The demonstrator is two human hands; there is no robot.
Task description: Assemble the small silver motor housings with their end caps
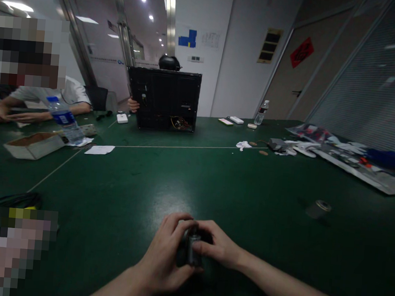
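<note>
At the near middle of the green table [140, 180], both of my hands are around a small dark metal cylinder [194, 253] with a narrower top. My left hand [166, 255] curls around it from the left, its thumb by the lower end and its fingers over the top. From the right, my right hand [219, 245] grips it with thumb and fingers near the upper part. My fingers cover much of the top. Off to the right, a metal can-like housing [319, 209] with a round opening lies on the table, apart from my hands.
A black panel-like casing [163, 97] with exposed wires stands opposite, a person's hand at its edge. Another person sits at left behind a water bottle [66, 121] and an open cardboard box [35, 146]. Tools and bags lie on a board [391, 185] at right.
</note>
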